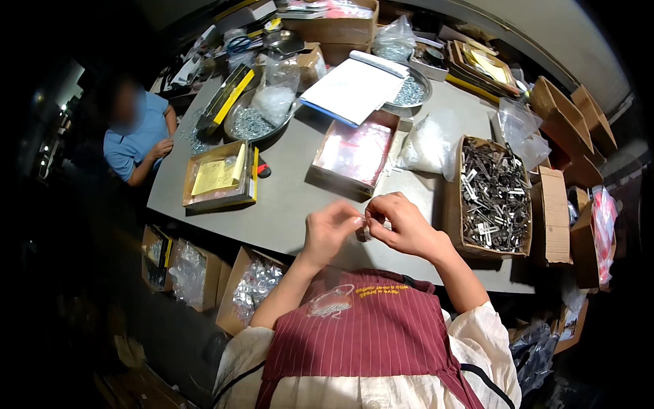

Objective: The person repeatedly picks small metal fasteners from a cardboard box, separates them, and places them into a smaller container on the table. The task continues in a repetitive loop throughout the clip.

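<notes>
While a maroon apron (361,334) shows nearest, the person's left hand (327,235) and right hand (403,226) pinch a small piece (364,234), largely hidden by fingers, above the table (286,204). Beyond, a box (452,208) of dark metal parts stands right, a shallower box (340,183) ahead, a notepad (353,88) farther.

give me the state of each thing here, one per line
left hand, curled, close beside the right
right hand, curled inward
small piece, at the fingertips, too small to identify
parts box, open, heaped with metal parts
middle box, open, holding shiny plastic
left box, open, yellow note inside
pad, face up
white bag, bulging, seal unclear
</notes>
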The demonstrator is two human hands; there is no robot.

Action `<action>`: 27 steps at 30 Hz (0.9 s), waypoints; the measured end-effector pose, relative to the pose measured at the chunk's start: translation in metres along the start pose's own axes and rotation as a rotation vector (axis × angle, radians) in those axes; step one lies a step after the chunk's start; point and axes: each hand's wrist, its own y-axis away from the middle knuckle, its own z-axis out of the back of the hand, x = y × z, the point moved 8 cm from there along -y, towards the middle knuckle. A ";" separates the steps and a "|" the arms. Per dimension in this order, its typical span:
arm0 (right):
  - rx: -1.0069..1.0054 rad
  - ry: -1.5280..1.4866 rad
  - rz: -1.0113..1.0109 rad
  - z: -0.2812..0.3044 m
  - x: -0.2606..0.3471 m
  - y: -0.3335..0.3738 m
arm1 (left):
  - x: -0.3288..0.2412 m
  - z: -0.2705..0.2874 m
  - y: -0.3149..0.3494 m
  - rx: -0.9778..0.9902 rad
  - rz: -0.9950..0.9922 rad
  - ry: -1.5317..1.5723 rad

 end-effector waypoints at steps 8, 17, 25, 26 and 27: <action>0.203 -0.349 -0.200 -0.071 -0.046 -0.067 | 0.029 0.076 0.017 -0.236 0.230 0.397; 0.201 -0.206 -0.297 -0.090 -0.088 -0.112 | 0.073 0.161 0.085 -0.609 0.185 0.389; -0.137 0.762 -0.158 -0.067 -0.199 -0.128 | 0.116 0.222 0.160 -0.725 0.384 -0.103; -0.092 0.808 -0.180 -0.070 -0.211 -0.130 | 0.122 0.222 0.158 -0.731 0.368 -0.044; -0.039 0.703 -0.209 -0.072 -0.224 -0.131 | 0.122 0.223 0.150 -0.694 0.305 -0.091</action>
